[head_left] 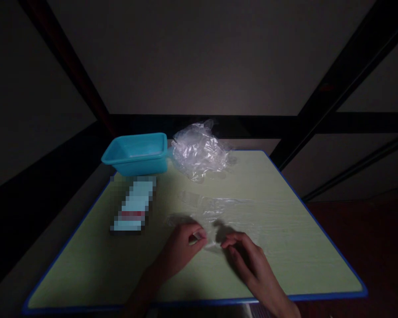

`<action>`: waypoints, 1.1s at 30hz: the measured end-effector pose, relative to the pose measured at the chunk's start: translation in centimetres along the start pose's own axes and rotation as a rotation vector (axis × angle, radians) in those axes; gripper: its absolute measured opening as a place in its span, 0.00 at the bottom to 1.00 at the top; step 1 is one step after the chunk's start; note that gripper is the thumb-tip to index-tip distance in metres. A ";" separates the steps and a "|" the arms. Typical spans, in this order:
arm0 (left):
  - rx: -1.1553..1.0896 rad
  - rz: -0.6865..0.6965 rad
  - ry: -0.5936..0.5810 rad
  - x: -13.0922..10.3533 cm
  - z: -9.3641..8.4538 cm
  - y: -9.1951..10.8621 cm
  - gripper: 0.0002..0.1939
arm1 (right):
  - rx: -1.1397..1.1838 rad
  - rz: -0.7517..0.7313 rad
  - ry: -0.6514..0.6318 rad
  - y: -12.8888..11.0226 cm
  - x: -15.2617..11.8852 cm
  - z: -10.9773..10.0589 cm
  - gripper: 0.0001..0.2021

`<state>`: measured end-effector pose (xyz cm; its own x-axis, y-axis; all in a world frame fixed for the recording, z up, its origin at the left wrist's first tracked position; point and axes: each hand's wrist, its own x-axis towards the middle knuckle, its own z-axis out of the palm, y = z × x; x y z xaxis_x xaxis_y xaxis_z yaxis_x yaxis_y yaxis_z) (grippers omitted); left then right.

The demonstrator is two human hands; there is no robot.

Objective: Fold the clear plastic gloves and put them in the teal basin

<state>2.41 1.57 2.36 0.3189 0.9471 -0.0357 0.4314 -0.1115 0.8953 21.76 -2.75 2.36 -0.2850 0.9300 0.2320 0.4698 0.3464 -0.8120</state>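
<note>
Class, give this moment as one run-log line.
left hand: apparently pinching clear film | right hand: fingers curled, hold unclear | film: spread on table | farther back: crumpled plastic, blue tub

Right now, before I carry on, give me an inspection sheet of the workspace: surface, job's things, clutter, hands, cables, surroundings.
Surface: pale green table with blue edging, dimly lit.
Job's things: flat clear plastic spread ahead of the hands; crumpled clear plastic heaped beyond it.
Clutter: blue tub at the far left; a pixelated oblong item nearer, its identity unreadable.
Hands: left hand appears to pinch the flat plastic's near part; right hand has bent fingers close by, grip unclear.
Cables: nothing seen.
Surroundings: plain wall behind, dark beam at the right.
</note>
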 end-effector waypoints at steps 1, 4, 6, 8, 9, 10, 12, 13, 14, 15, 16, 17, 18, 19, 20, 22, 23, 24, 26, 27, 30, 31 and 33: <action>0.019 -0.007 -0.003 0.1 0.1 0.2 0.05 | 0.003 -0.001 -0.004 0.1 -0.1 0.0 0.09; 0.125 -0.001 0.013 0.4 0.3 0.8 0.07 | -0.005 -0.006 -0.038 0.2 -0.3 0.1 0.11; 0.196 0.022 0.034 0.6 0.5 1.1 0.09 | -0.023 -0.017 -0.053 0.1 -0.2 0.0 0.10; 0.243 0.038 0.063 0.7 0.7 1.2 0.09 | -0.058 -0.039 -0.076 -0.1 -0.1 -0.1 0.10; 0.258 0.043 0.089 0.7 0.8 1.2 0.09 | -0.088 -0.056 -0.096 -0.3 0.0 -0.3 0.11; 0.271 0.051 0.123 0.6 0.9 1.0 0.11 | -0.125 -0.074 -0.122 -0.4 0.0 -0.4 0.12; 0.272 0.076 0.203 0.5 1.0 0.5 0.16 | -0.210 -0.101 -0.177 -0.7 0.0 -0.8 0.14; 0.265 0.094 0.237 0.4 0.9 0.1 0.19 | -0.252 -0.109 -0.197 -0.8 0.0 -0.9 0.14; 0.258 0.112 0.260 0.3 0.8 -0.3 0.20 | -0.290 -0.114 -0.208 -0.9 -0.1 -1.1 0.15; 0.254 0.128 0.276 0.1 0.5 -0.8 0.21 | -0.324 -0.121 -0.211 -0.8 -0.2 -1.3 0.15; 0.255 0.141 0.285 -0.2 0.2 -1.1 0.21 | -0.353 -0.131 -0.203 -0.7 -0.3 -1.6 0.15; 0.261 0.152 0.287 -0.6 -0.3 -1.5 0.21 | -0.380 -0.141 -0.190 -0.4 -0.4 -1.8 0.15; 0.268 0.160 0.283 -1.0 -0.8 -1.7 0.20 | -0.404 -0.152 -0.169 -0.1 -0.5 -2.2 0.15; 0.275 0.165 0.268 -1.6 -1.5 -1.9 0.19 | -0.429 -0.162 -0.142 0.4 -0.6 -2.6 0.15; 0.284 0.174 0.251 -2.1 -2.1 -2.0 0.17 | -0.457 -0.167 -0.112 0.9 -0.6 -3.0 0.16; 0.354 0.213 0.216 -3.2 -3.3 -2.1 0.14 | -0.526 -0.158 -0.059 1.9 -0.7 -3.8 0.18; 0.397 0.240 0.195 -3.8 -3.8 -2.1 0.15 | -0.561 -0.148 -0.045 2.4 -0.7 -4.2 0.19; 0.435 0.278 0.172 -4.2 -4.1 -2.1 0.16 | -0.591 -0.141 -0.041 2.8 -0.7 -4.6 0.20; 0.493 0.350 0.123 -4.8 -4.5 -2.1 0.18 | -0.639 -0.129 -0.052 3.5 -0.8 -5.1 0.21; 0.513 0.380 0.102 -5.0 -4.5 -2.2 0.19 | -0.656 -0.126 -0.062 3.7 -0.9 -5.2 0.21; 0.570 0.429 0.056 -5.0 -4.3 -2.1 0.22 | -0.691 -0.119 -0.086 3.8 -1.4 -5.5 0.21; 0.589 0.430 0.044 -4.8 -4.2 -2.1 0.22 | -0.697 -0.116 -0.089 3.8 -1.5 -5.5 0.21; 0.624 0.425 0.027 -4.4 -4.3 -2.1 0.22 | -0.704 -0.113 -0.089 3.5 -1.9 -5.7 0.20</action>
<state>-3.52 -1.04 2.50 0.5473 0.7905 0.2749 0.6759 -0.6112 0.4118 28.68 -2.65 2.13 -0.4168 0.8807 0.2248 0.8523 0.4646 -0.2400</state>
